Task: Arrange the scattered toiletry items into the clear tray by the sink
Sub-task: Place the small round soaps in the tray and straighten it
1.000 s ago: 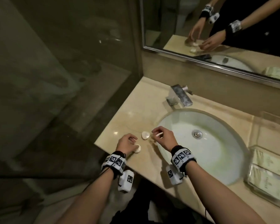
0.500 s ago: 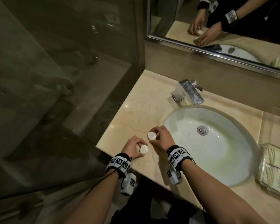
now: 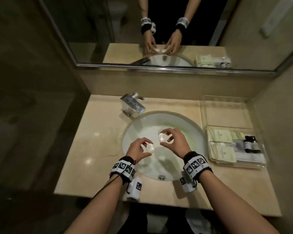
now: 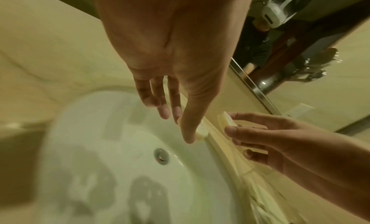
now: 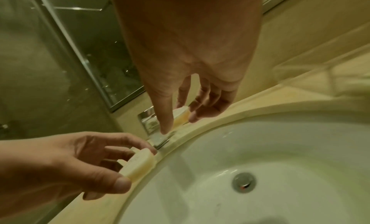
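Both hands hold small round white soaps over the white sink basin (image 3: 184, 125). My left hand (image 3: 146, 150) pinches one soap (image 3: 150, 148) between thumb and fingers above the basin's left side; the left wrist view shows this soap (image 4: 201, 132) edge-on. My right hand (image 3: 166, 140) grips the other soap (image 3: 164, 138), slightly farther back and to the right, and that soap (image 5: 181, 115) sits between its thumb and fingers. The clear tray (image 3: 237, 165) stands on the counter right of the sink, apart from both hands.
In the tray lie pale green sachets (image 3: 222, 135) and small dark bottles (image 3: 250, 144). A chrome faucet (image 3: 133, 104) stands behind the basin at the left. A mirror (image 3: 159, 31) runs along the back wall. A glass shower panel (image 5: 70, 53) borders the beige counter (image 3: 91, 141) on the left.
Both hands picked the soaps up from the counter left of the sink and carried them rightwards over the basin. The head view swung right, bringing the whole tray into sight.
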Available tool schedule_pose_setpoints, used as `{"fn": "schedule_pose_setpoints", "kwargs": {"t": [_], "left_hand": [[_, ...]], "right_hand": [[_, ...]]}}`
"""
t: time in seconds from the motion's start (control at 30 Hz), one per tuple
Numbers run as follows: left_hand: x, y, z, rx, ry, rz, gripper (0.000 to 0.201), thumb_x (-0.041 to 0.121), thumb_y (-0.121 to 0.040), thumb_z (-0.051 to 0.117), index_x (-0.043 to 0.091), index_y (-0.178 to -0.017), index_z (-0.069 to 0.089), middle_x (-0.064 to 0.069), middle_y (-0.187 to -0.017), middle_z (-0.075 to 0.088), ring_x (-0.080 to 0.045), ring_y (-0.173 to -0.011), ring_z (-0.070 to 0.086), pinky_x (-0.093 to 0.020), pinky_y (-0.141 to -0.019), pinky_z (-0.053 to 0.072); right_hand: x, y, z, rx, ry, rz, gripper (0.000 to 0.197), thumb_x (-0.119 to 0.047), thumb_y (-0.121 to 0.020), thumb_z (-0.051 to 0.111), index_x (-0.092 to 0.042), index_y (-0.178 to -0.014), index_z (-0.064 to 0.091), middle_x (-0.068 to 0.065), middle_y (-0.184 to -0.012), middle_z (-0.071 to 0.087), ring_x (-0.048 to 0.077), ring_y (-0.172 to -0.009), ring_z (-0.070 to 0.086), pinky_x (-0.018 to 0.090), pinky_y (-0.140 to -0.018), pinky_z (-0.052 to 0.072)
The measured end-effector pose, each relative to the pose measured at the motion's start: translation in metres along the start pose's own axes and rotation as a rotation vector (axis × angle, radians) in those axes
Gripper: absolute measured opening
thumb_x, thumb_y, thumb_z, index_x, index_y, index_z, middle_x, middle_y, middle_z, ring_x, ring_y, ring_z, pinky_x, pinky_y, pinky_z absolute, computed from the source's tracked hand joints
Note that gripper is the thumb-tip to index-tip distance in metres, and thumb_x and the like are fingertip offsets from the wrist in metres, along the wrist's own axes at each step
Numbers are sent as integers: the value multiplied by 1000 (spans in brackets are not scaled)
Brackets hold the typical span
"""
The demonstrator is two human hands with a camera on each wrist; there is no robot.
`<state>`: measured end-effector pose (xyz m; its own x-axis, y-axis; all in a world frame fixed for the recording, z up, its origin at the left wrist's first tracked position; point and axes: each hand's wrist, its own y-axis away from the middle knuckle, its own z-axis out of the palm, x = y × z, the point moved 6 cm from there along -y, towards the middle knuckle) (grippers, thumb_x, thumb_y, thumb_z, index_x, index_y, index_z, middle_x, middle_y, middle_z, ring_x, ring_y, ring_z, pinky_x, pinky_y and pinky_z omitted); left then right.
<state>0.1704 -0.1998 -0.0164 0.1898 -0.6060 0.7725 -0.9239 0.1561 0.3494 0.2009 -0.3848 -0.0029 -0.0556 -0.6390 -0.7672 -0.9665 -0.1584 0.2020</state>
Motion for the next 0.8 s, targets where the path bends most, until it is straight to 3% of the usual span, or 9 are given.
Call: {"fn": "schedule_pose_setpoints", "kwargs": {"t": [0.1, 0.37, 0.53, 0.6, 0.67, 0.8], "left_hand": [[50, -18, 40, -45, 10, 68, 43, 11, -64, 82, 30, -99, 66, -6, -100, 64, -14, -69, 51, -17, -69, 45], [152, -51, 141, -115, 32, 148, 41, 6, -67, 81, 22, -100, 63, 0, -93, 62, -15, -68, 54, -32, -74, 52], [188, -70, 182, -105, 11, 169, 41, 9, -69, 81, 16, -105, 63, -1, -90, 63, -13, -68, 55, -10, -60, 45], [198, -76, 195, -109, -1, 162, 41, 9, -70, 80, 13, -106, 62, -4, -93, 64, -14, -68, 55, -7, -56, 44], [205, -82, 205, -111, -14, 150, 40, 8, -71, 79, 10, -107, 61, -5, -94, 62, -14, -68, 55, -7, -54, 44], [213, -95, 214, -90, -65, 150, 42, 9, -72, 79, 6, -109, 61, -8, -110, 55, -19, -80, 57, -11, -59, 43]], "right_hand": [[36, 19, -56, 89, -20, 45, 44, -18, -73, 83, -24, -112, 64, -1, -109, 53, 7, -75, 60, 5, -67, 42], [133, 66, -173, 259, -69, 155, 42, -18, -75, 81, -26, -112, 64, -1, -112, 53, 12, -80, 63, 8, -68, 46], [189, 84, -227, 391, -69, 283, 42, -11, -78, 77, -17, -118, 63, 6, -121, 51, 12, -79, 60, 19, -79, 49], [207, 88, -239, 427, -89, 345, 44, -12, -77, 79, -14, -118, 62, 6, -121, 52, 18, -90, 62, 30, -90, 53], [220, 90, -244, 438, -110, 400, 45, -19, -74, 82, -16, -115, 63, 6, -119, 53, 24, -96, 64, 40, -93, 54], [232, 87, -244, 452, -131, 433, 45, -24, -73, 83, -17, -114, 65, 6, -117, 57, 26, -95, 66, 43, -90, 55]]}}
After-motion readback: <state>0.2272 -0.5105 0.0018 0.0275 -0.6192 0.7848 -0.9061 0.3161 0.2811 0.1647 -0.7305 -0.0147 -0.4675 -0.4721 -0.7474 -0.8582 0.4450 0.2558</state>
